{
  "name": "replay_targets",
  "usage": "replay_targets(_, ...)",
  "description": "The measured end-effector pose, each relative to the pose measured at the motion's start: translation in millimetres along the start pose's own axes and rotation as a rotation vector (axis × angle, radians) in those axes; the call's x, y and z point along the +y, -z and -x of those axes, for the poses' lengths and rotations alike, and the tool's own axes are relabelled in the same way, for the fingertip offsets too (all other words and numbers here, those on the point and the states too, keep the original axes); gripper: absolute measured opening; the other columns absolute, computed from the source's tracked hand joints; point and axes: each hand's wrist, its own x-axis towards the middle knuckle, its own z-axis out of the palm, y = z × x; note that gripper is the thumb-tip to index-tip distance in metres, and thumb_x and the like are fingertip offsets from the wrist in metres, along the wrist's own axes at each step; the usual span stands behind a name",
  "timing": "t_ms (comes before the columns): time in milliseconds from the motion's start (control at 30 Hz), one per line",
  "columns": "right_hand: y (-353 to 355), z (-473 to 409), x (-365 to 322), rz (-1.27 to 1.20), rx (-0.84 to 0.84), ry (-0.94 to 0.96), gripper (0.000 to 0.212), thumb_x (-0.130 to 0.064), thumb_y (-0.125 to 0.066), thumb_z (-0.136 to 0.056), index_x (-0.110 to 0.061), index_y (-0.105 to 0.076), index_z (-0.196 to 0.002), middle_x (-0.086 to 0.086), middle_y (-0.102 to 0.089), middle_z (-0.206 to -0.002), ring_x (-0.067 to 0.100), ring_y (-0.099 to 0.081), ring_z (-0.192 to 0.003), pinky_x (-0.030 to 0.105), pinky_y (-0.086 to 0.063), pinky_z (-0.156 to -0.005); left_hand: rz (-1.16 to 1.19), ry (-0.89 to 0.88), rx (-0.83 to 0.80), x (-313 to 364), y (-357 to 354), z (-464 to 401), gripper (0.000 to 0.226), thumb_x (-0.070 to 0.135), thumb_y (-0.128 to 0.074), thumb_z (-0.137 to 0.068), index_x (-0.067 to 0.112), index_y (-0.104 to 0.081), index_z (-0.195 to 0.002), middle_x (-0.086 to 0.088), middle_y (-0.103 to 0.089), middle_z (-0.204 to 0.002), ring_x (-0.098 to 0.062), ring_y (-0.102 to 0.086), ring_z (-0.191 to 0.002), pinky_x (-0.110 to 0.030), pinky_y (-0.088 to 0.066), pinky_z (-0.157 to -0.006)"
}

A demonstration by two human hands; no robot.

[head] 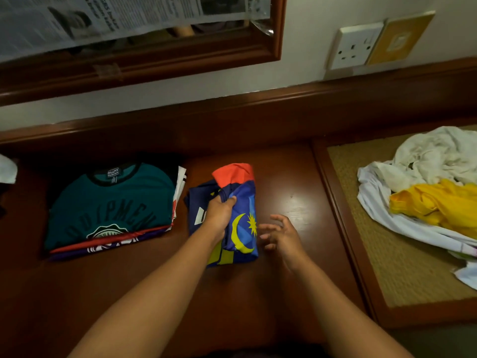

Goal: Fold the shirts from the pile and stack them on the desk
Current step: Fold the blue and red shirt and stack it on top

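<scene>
Head view. A folded blue shirt (233, 215), printed with a yellow crescent and star and showing an orange panel at its far end, lies on the dark wooden surface (296, 202) directly in front of the person. The left hand (219, 213) grips a bunch of the blue fabric near the middle of the bundle, fingers and thumb curled round it, probably to hold the folded layers together so that the bundle does not spring apart when lifted. The right hand (280, 235) hangs just beside the shirt's right edge with fingers spread and loosely bent, holding nothing; whether the fingertips touch the cloth cannot be told. Its position suggests it is ready to steady or tuck that edge.

To the left, near the blue shirt but apart from it, stands the stack of folded shirts (111, 210), a teal shirt on top, with red, purple and white layers showing at its edges. The stack is the likely destination for the blue shirt.

To the right, on a woven mat (361, 228) set in a lower wooden frame, lies the unfolded pile (426, 192): crumpled white garments with a yellow one among them, so several shirts remain to be folded.
</scene>
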Motion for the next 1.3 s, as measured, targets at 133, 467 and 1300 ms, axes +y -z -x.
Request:
replay_targets(133, 12.6, -13.5, 9.1, 0.033, 0.05, -0.084, 0.03, -0.001, -0.042, -0.093, -0.018, -0.044, -0.117, 0.006, -0.06, -0.097, 0.013, -0.053, -0.066, 0.024, -0.034, -0.052, -0.007, -0.053, -0.087, 22.7, -11.9, 25.5, 0.011, 0.012, -0.054, -0.095, 0.016, -0.064, -0.094, -0.012, -0.069, -0.095, -0.033, -0.065, -0.089, -0.043, -0.052, -0.083)
replay_targets(467, 35.7, -26.0, 22.2, -0.328, -0.156, -0.276, 0.048, -0.061, -0.037, -0.094, -0.021, -0.061, -0.103, 0.007, -0.068, -0.096, 0.028, -0.063, -0.09, 0.036, -0.049, -0.077, 0.476, -0.052, -0.29, 74.9, 16.3, 96.8, 0.034, 0.023, -0.059, -0.086, 0.005, -0.062, -0.114, -0.016, -0.071, -0.103, -0.027, -0.07, -0.089, -0.036, -0.058, -0.078)
replay_targets(1300, 93.2, -33.4, 41.2, 0.435, 0.165, -0.062, 0.034, -0.019, -0.06, -0.091, -0.02, -0.047, -0.122, 0.007, -0.059, -0.118, 0.027, -0.059, -0.106, 0.05, -0.053, -0.091, -0.323, 0.196, 0.302, -167.4, 117.1, 34.4, 0.037, 0.012, -0.063, -0.091, -0.007, -0.054, -0.121, -0.02, -0.061, -0.12, -0.035, -0.058, -0.111, -0.039, -0.047, -0.09)
